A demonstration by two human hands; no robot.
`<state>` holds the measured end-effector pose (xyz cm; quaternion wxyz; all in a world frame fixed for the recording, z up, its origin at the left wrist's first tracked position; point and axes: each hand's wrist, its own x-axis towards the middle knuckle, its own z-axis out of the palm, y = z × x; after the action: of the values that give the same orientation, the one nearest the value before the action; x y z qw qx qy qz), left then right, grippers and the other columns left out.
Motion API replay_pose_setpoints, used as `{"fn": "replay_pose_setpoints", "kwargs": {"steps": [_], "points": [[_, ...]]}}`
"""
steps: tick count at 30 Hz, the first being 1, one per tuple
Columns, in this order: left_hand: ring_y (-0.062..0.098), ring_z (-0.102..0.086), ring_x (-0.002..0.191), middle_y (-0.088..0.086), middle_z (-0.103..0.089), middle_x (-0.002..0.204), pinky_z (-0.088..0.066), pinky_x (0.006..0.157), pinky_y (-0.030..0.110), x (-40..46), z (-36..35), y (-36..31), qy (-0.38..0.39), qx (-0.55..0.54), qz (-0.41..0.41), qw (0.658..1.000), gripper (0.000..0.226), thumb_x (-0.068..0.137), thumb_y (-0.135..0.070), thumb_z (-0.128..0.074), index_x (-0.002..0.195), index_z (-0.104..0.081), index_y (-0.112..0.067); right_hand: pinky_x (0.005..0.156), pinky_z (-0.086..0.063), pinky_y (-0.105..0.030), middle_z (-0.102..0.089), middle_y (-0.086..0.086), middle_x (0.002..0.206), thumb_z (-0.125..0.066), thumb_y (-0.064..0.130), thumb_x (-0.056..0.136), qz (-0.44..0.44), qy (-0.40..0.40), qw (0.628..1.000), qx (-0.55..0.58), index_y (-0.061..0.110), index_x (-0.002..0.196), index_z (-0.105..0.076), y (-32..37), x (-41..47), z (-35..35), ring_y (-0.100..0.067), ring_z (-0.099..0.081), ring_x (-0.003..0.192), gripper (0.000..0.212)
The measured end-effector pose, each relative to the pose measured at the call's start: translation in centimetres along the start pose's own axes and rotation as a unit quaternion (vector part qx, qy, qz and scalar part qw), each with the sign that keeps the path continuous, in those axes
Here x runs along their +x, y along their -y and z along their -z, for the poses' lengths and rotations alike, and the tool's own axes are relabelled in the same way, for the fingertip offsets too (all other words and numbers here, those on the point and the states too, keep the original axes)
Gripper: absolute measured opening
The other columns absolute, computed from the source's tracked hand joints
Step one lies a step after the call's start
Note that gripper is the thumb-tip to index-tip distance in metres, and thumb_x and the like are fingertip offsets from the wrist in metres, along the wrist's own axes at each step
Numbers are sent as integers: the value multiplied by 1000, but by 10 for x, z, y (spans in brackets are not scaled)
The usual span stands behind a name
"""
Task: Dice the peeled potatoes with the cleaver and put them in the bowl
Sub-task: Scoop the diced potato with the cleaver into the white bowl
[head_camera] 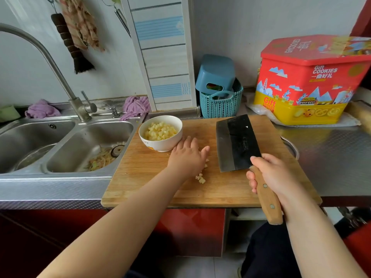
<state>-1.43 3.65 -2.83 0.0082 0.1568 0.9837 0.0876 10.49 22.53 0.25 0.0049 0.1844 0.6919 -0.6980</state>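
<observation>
Right hand point(279, 177) gripped cleaver point(236, 143); left hand point(187, 157) lay flat, empty, over last dice point(200, 178). Bowl point(160, 133) mostly filled; task nearly done.

Domestic kitchen, steel double sink point(66, 141) with swan-neck tap point(60, 75), wooden chopping board point(144, 177) on metal counter point(331, 157), hanging brush point(70, 43) and cloths, biscuit tin point(309, 81), red cupboard fronts below.
</observation>
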Motion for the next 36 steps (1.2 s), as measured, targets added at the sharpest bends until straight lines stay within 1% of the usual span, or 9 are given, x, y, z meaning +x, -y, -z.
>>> {"fn": "replay_pose_setpoints", "kwargs": {"steps": [4, 7, 12, 19, 23, 25, 28, 31, 36], "points": [[35, -6, 148, 13, -10, 162, -8, 118, 48, 12, 1, -12, 54, 11, 53, 997, 74, 97, -63, -5, 154, -17, -16, 47, -46, -31, -55, -5, 57, -49, 24, 102, -5, 10, 1000, -9, 17, 101, -53, -4, 2, 0, -18, -52, 47, 9], [42, -7, 146, 13, -9, 162, -9, 117, 53, 15, 2, -18, 60, 4, 77, 995, 78, 94, -66, -5, 154, -18, -17, 46, -47, -30, -56, -5, 58, -50, 25, 102, -12, 15, 1000, -10, 15, 103, -53, -5, 4, 0, -17, -53, 46, 11], [44, -11, 145, 14, -11, 161, -13, 117, 56, 13, 3, -23, 48, 7, 106, 993, 80, 94, -67, -4, 154, -16, -16, 45, -47, -30, -57, -5, 57, -50, 26, 102, -15, 21, 999, -20, 13, 108, -52, -7, 8, -2, -17, -53, 45, 14], [44, -25, 139, 16, -28, 155, -25, 111, 51, -16, 5, -24, 42, 3, 106, 993, 88, 91, -70, -2, 152, -22, -11, 44, -47, -29, -56, -5, 57, -51, 25, 101, -16, 24, 999, -18, 10, 120, -51, -10, 12, -1, -16, -53, 45, 24], [32, -37, 134, 10, -45, 145, -32, 107, 44, -30, 7, -10, -37, -18, 54, 998, 74, 97, -63, -11, 142, -43, -14, 44, -47, -30, -57, -5, 57, -52, 26, 101, -21, 24, 999, -18, 11, 131, -47, -13, 15, -1, -17, -54, 46, 34], [28, -33, 135, 6, -46, 144, -28, 109, 42, -31, 7, 4, -56, -68, 34, 996, 63, 99, -57, -18, 140, -47, -18, 46, -47, -31, -57, -5, 57, -51, 26, 101, -20, 26, 999, -20, 11, 132, -47, -13, 15, -1, -17, -54, 47, 34], [27, -25, 139, 3, -40, 147, -22, 113, 42, -33, 4, 23, -39, -114, 40, 992, 56, 99, -55, -24, 141, -46, -25, 48, -48, -32, -58, -5, 58, -51, 27, 101, -21, 25, 999, -26, 10, 136, -45, -16, 17, 1, -17, -55, 48, 40], [30, -21, 142, 3, -34, 151, -19, 115, 44, -36, -2, 34, -41, -85, 55, 994, 58, 97, -58, -24, 142, -43, -26, 48, -48, -32, -59, -5, 58, -52, 28, 101, -24, 27, 999, -28, 12, 142, -40, -17, 19, 3, -17, -55, 48, 45], [33, -14, 146, 6, -30, 155, -15, 116, 46, -39, -4, 36, -48, -54, 62, 995, 63, 98, -58, -23, 147, -34, -19, 49, -47, -33, -59, -5, 58, -53, 28, 101, -29, 35, 998, -33, 14, 143, -38, -18, 22, 3, -18, -55, 50, 47]]}}
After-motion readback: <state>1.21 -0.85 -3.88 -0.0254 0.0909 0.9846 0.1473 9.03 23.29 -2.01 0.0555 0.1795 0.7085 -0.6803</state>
